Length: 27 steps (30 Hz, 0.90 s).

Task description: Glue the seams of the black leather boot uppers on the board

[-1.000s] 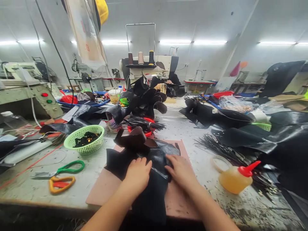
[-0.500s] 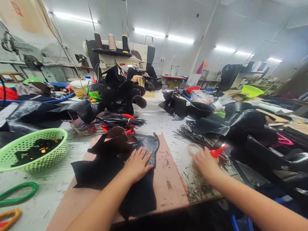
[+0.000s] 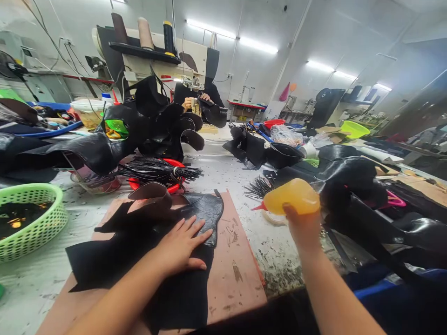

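My left hand [image 3: 185, 242] lies flat with spread fingers on a black leather piece [image 3: 206, 211], part of a boot upper by its look. The leather rests on a pinkish board [image 3: 237, 270], with a brown-lined flap curling up at its far side. In my right hand [image 3: 302, 223] is a squeeze bottle [image 3: 293, 197] of yellowish liquid, lifted above the table. Its red nozzle [image 3: 259, 206] points left, towards the leather. Under the bottle, a pale ring-shaped roll [image 3: 275, 218] is partly hidden.
A green basket [image 3: 57, 223] with black scraps stands at the left. Bundled black cords [image 3: 157, 170] lie across a red bowl [image 3: 176, 186]. Black leather pieces [image 3: 344, 174] heap up on the right. Across the table, a person's hands [image 3: 188, 103] work at a sewing machine [image 3: 153, 56].
My right hand has raised the bottle off the table and swung its nozzle from pointing right to pointing left. My left hand stays on the leather, and the view has shifted slightly.
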### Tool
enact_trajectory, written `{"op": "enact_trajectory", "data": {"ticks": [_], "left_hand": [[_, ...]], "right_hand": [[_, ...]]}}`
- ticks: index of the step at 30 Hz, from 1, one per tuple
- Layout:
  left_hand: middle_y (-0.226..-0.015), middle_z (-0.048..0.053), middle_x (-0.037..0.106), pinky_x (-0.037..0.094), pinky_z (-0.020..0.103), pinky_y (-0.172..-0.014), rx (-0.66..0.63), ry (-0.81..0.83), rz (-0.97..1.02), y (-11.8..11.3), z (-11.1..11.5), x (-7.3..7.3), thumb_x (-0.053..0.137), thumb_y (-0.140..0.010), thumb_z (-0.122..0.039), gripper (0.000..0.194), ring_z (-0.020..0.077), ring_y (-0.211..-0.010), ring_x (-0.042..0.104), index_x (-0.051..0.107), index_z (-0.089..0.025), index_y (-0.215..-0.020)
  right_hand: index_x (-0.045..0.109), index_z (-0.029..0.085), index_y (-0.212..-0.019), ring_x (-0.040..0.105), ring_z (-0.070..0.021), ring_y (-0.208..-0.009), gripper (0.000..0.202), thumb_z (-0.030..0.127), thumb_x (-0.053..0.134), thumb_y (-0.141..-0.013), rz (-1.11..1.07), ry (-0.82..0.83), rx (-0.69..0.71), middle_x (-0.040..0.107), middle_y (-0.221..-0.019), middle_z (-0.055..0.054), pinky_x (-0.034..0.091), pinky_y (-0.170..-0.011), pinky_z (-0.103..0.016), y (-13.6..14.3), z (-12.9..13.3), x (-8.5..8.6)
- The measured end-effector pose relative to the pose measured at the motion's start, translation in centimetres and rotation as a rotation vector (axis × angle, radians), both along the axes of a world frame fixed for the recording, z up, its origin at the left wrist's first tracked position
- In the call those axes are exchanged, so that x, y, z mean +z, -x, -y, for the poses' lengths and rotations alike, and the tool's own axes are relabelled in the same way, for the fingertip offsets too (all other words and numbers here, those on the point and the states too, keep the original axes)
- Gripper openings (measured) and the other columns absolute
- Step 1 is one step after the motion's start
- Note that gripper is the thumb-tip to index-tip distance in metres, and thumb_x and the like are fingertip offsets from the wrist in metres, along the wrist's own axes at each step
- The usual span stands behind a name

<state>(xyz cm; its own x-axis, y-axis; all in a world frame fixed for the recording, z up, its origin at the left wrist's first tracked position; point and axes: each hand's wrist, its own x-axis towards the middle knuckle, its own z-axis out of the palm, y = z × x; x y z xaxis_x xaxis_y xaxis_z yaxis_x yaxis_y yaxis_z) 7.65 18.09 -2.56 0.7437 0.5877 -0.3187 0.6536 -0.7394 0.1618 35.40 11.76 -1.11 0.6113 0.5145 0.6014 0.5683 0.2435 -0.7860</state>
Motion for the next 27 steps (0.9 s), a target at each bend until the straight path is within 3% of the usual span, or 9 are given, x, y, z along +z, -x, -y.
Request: {"op": "enact_trajectory", "data": {"ticks": [3, 6, 11, 16, 27], "left_hand": [[-0.145, 0.007, 0.017, 0.013, 0.05, -0.107, 0.02, -0.008, -0.009, -0.4, 0.0, -0.1, 0.057, -0.071, -0.061, 0.076, 0.0309, -0.133, 0.01, 0.03, -0.03, -0.135], [-0.145, 0.007, 0.016, 0.014, 0.051, -0.107, 0.022, -0.007, -0.021, -0.6, -0.1, 0.0, 0.058, -0.07, -0.06, 0.077, 0.0312, -0.133, 0.009, 0.029, -0.03, -0.135], [-0.146, 0.005, 0.014, 0.013, 0.05, -0.107, -0.004, 0.052, -0.032, -0.3, -0.5, 0.4, 0.068, -0.059, -0.06, 0.092, 0.0314, -0.134, 0.007, 0.027, -0.03, -0.135], [-0.145, 0.005, 0.012, 0.012, 0.046, -0.109, 0.01, 0.075, -0.039, -0.2, -0.9, 0.4, 0.072, -0.054, -0.058, 0.106, 0.0273, -0.135, 0.007, 0.019, -0.022, -0.139], [-0.145, 0.007, 0.017, 0.013, 0.05, -0.108, 0.006, 0.083, 0.06, 0.0, -1.1, -0.9, 0.074, -0.05, -0.056, 0.107, 0.0305, -0.134, 0.009, 0.024, -0.021, -0.138]], "right_hand": [[0.051, 0.021, -0.102, 0.056, -0.0145, -0.059, 0.063, 0.06, 0.066, -0.055, -0.556, -0.037, 0.17, 0.058, -0.082, -0.002, 0.04, -0.04, -0.022, 1.7, -1.8, -1.6], [0.055, 0.02, -0.092, 0.053, -0.0098, -0.049, 0.062, 0.048, 0.077, -0.042, -0.794, 0.041, 0.238, 0.06, -0.077, 0.001, 0.04, -0.036, -0.019, 2.7, -3.1, -2.6], [0.058, 0.017, -0.081, 0.056, -0.0104, -0.053, 0.052, 0.037, 0.08, -0.038, -0.794, 0.068, 0.199, 0.061, -0.072, 0.002, 0.042, -0.037, -0.017, 3.3, -4.0, -3.5], [0.058, 0.016, -0.08, 0.057, -0.0122, -0.057, 0.049, 0.036, 0.08, -0.041, -0.741, 0.054, 0.143, 0.061, -0.07, 0.001, 0.039, -0.034, -0.016, 3.8, -4.3, -4.2], [0.059, 0.014, -0.079, 0.057, -0.0124, -0.055, 0.046, 0.038, 0.078, -0.045, -0.668, 0.059, 0.088, 0.062, -0.07, 0.0, 0.04, -0.034, -0.018, 4.1, -4.8, -5.1]]}}
